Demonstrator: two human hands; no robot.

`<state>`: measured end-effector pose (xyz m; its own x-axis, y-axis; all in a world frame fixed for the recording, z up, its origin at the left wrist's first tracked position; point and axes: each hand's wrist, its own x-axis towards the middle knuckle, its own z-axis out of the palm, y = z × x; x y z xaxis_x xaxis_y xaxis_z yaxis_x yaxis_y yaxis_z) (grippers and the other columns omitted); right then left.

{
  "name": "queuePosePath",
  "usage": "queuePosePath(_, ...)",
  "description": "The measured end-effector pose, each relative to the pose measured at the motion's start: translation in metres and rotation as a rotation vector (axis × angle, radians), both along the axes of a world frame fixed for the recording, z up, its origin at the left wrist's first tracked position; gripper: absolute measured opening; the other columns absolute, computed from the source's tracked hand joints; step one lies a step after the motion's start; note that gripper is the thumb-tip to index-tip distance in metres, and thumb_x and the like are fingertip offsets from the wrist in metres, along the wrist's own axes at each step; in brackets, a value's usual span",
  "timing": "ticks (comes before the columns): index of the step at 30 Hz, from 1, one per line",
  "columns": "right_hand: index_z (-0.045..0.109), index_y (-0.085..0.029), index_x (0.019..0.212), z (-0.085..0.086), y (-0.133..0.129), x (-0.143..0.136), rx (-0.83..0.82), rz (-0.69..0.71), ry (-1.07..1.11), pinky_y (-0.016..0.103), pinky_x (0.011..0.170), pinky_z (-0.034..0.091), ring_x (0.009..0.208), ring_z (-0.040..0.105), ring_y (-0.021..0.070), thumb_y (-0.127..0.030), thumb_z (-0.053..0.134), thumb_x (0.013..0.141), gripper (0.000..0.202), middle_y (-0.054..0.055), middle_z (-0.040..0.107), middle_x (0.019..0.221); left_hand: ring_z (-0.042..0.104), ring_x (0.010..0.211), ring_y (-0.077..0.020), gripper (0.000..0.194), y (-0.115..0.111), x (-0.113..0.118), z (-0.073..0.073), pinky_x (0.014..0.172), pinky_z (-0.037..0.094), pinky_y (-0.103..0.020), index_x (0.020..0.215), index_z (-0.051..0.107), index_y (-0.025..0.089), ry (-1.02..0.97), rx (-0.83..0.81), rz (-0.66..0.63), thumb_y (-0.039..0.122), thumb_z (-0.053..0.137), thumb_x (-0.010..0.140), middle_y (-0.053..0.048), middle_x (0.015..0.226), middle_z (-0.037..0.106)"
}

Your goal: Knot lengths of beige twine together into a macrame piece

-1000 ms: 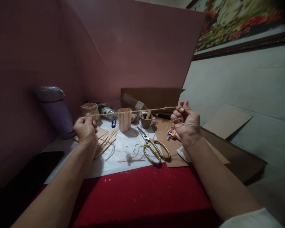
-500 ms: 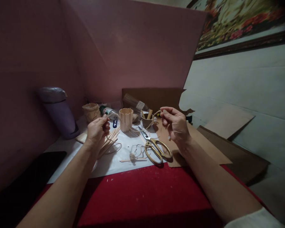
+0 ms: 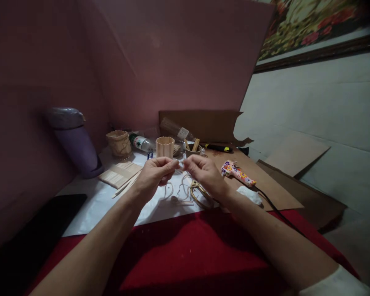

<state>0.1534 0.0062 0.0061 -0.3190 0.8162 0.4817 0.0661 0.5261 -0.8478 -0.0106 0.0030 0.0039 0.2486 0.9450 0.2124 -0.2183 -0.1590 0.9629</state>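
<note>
My left hand (image 3: 157,174) and my right hand (image 3: 206,176) are close together above the white sheet, fingertips nearly touching. Each pinches a thin piece of twine (image 3: 172,190), with slack loops of it showing below. Just behind my left fingers stands a cup of upright wooden sticks (image 3: 165,146), its lower part hidden. Gold-handled scissors (image 3: 193,198) lie under my right hand, their blades covered. A banded bundle of wooden craft sticks (image 3: 119,176) and some loose sticks lie left of my left hand.
A stick cup with a twine bow (image 3: 119,144), plastic bottles (image 3: 142,143) and a purple tumbler (image 3: 77,144) stand or lie behind to the left. On cardboard at right are a flower-patterned glue gun (image 3: 239,172) with a cord, a white lump (image 3: 249,195) and a yellow-black knife (image 3: 217,148).
My hands have come together from wide apart, the left moving right and the right moving left. The twine stretched between them is now slack. The glue gun and stick bundle are uncovered.
</note>
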Motion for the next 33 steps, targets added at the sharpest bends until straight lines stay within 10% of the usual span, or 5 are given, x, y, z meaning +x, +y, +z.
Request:
queuePosePath(5,0.049,-0.018,0.065,0.027,0.012,0.007,-0.373,0.251,0.409,0.019,0.041,0.022,0.046,0.033,0.0063,-0.043,0.060,0.080,0.032,-0.004,0.044,0.060,0.028,0.040,-0.0029,0.024,0.002,-0.003,0.004,0.038,0.014,-0.018,0.071,0.064,0.011,-0.085,-0.008,-0.004,0.034,0.070,0.072,0.005,0.045,0.039)
queuePosePath(10,0.056,-0.015,0.068,0.049,0.010,-0.005,-0.375,0.288,0.418,0.021,0.051,0.041,0.058,0.052,0.0089,-0.034,0.058,0.083,0.024,0.001,0.057,0.069,0.035,0.041,-0.0033,0.021,-0.003,0.000,0.009,0.037,0.018,-0.018,0.070,0.054,0.014,-0.162,0.022,-0.026,0.030,0.065,0.076,-0.003,0.071,0.063)
queuePosePath(16,0.058,-0.015,0.072,0.075,0.008,-0.020,-0.406,0.273,0.390,0.020,0.053,0.042,0.066,0.059,0.0096,-0.031,0.055,0.085,0.021,0.002,0.063,0.076,0.029,0.036,-0.0035,0.016,-0.007,-0.008,0.017,0.036,0.017,-0.017,0.074,0.053,0.016,-0.209,0.017,-0.137,0.029,0.059,0.081,0.003,0.050,0.049)
queuePosePath(33,0.064,-0.022,0.085,0.095,0.027,-0.009,0.187,-0.140,0.352,0.026,0.069,0.052,0.102,0.059,0.0171,-0.039,0.058,0.082,0.018,0.003,0.064,0.101,0.042,0.048,-0.0042,0.015,0.002,-0.019,0.015,0.041,0.027,-0.016,0.074,0.065,0.010,-0.250,-0.068,-0.067,0.022,0.072,0.069,0.001,0.058,0.052)
